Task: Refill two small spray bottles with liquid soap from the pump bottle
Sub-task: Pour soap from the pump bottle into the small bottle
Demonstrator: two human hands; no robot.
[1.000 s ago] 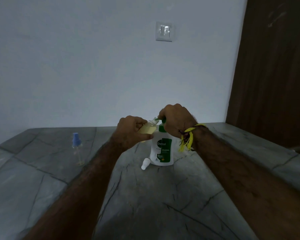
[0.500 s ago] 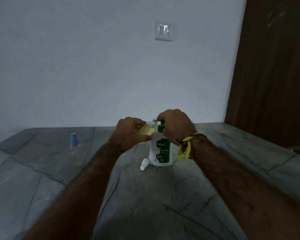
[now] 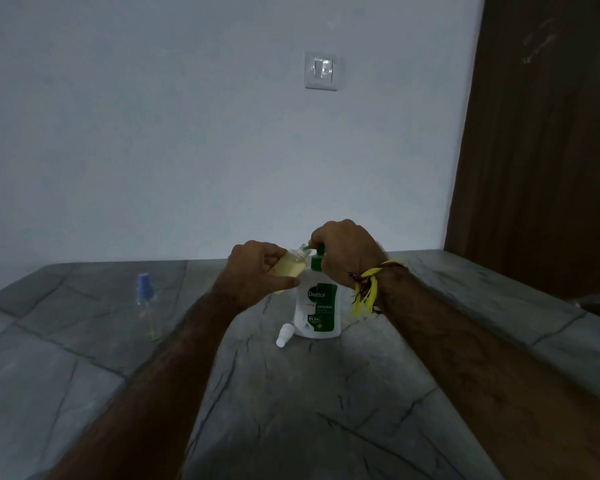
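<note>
Between the hands, left hand (image 3: 257, 271) gripping a tilted bottle (image 3: 289, 268) holding yellowish liquid, right hand (image 3: 343, 252) curling over the pump bottle (image 3: 317, 306), cap (image 3: 284, 335) lying below.

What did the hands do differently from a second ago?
Almost nothing. The left hand still holds the small bottle tilted at the spout, and the right hand still presses the pump bottle top. The white cap and blue-capped bottle stayed put.

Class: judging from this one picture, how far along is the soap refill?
Done: white cap lies off. In hand: left hand tilts a yellowish-filled bottle under the spout; right hand covers the pump bottle head. Left: blue-capped bottle stands capped, apparently nearly empty.
</note>
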